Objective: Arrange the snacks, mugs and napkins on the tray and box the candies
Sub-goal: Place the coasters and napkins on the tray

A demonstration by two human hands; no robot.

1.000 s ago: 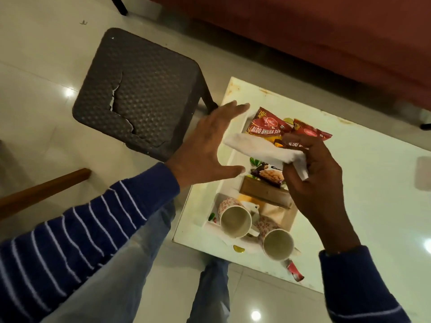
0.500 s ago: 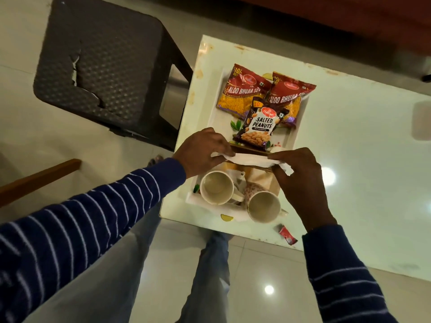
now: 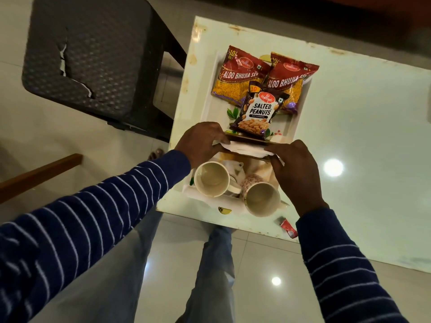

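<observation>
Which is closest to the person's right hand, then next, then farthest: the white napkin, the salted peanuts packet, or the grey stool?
From the right hand:
1. White folded napkin, held between both hands.
2. Dark salted peanuts packet, on the tray just beyond.
3. Cracked dark grey plastic stool, far left on the floor.

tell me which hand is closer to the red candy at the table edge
Right. The right hand is above the red candy, its sleeve beside it; the left hand is across the mugs, holding the napkin.

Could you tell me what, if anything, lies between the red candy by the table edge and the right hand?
Nothing visible does. The red candy lies on bare table beside the right sleeve, though the right hand grips the napkin.
</observation>
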